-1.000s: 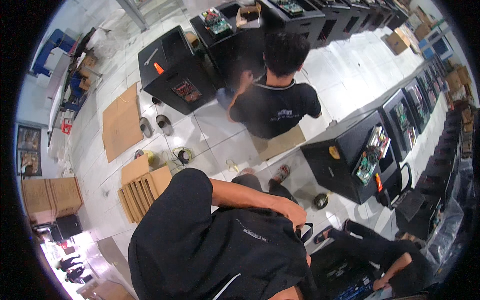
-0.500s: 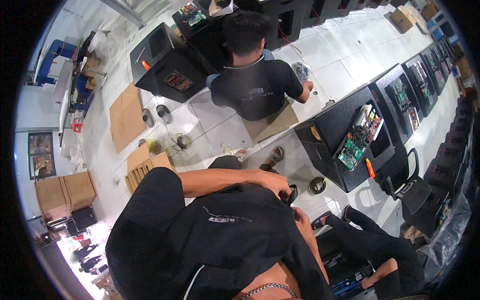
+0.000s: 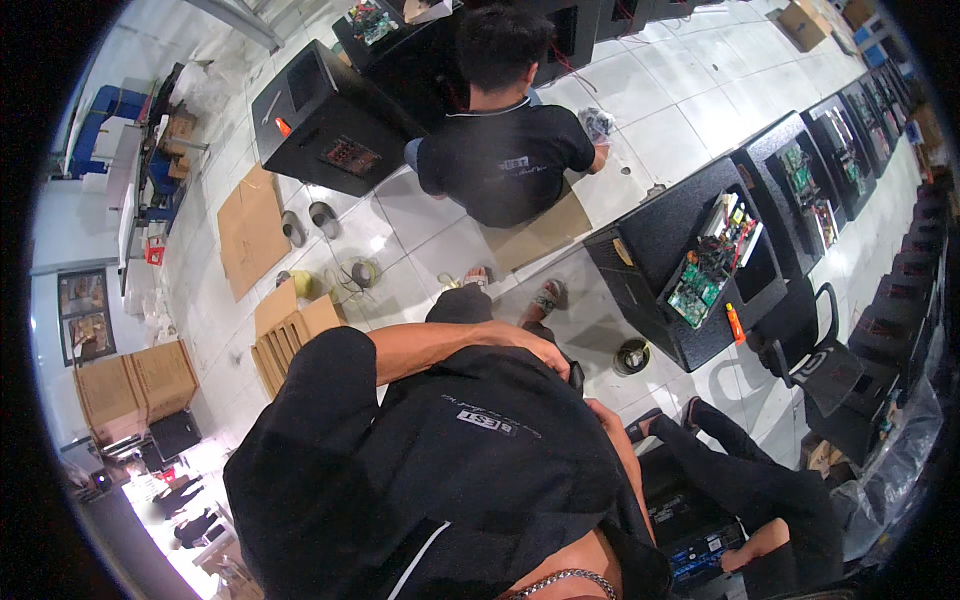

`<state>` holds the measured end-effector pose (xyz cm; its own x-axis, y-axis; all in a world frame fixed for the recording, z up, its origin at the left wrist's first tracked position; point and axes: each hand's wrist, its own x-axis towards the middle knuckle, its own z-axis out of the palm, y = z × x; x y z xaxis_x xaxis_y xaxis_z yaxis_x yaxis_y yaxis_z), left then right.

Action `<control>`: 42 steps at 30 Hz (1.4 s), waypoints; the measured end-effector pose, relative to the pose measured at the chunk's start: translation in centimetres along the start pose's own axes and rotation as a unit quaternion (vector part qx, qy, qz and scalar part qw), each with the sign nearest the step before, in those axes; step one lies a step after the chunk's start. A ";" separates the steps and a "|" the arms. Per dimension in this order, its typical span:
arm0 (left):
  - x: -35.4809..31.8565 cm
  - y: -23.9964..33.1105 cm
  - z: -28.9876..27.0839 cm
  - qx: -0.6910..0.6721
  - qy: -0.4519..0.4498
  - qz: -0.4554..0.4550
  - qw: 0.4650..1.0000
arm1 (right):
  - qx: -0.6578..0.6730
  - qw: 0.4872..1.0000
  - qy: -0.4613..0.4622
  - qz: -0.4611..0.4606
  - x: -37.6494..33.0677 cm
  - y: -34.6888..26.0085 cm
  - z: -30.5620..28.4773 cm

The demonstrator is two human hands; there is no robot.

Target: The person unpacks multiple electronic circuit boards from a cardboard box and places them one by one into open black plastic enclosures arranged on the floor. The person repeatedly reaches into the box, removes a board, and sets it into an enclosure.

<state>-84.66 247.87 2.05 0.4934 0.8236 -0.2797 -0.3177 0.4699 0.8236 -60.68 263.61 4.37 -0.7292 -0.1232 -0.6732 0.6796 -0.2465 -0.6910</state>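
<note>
Dark item (image 3: 576, 378), too small and shaded to identify, at my waist between my two hands. My left hand (image 3: 537, 347) reaches across my body, its fingers bent downward beside the item; my right hand (image 3: 600, 410) is partly hidden by my black shirt (image 3: 420, 450). I cannot tell whether either hand pinches anything; their meeting place presumably lets both reach the same spot. Beyond them, a dark coil (image 3: 631, 357) lies on the tiled floor (image 3: 405, 215). To my right, a circuit board (image 3: 690, 290) rests on a black cabinet (image 3: 635, 275), probably for easy access, with an orange tube (image 3: 735, 323) near it. Ahead, a co-worker (image 3: 510, 165) sits at a cardboard sheet (image 3: 540, 238), likely a floor mat.
</note>
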 end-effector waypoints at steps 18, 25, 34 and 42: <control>-3.5 -1.8 -5.6 0.185 0.181 0.071 0.963 | 0.061 0.986 0.148 -0.043 4.6 1.6 -0.8; -13.3 -1.3 -5.3 0.131 0.168 0.072 0.974 | -0.293 0.949 0.102 -0.060 5.9 -11.1 6.7; -12.9 -0.5 -6.5 0.299 0.244 0.175 0.906 | -0.308 0.937 0.152 -0.060 7.4 -7.1 6.1; -12.5 -1.5 -3.5 0.414 0.269 0.193 0.848 | -0.169 0.977 0.108 0.070 6.1 -10.3 9.3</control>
<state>-93.19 237.98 2.56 -0.0304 0.9957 0.0880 0.4160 -0.0674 0.9069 -72.87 256.46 9.77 -0.6179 0.0822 -0.7819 0.7859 0.0935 -0.6112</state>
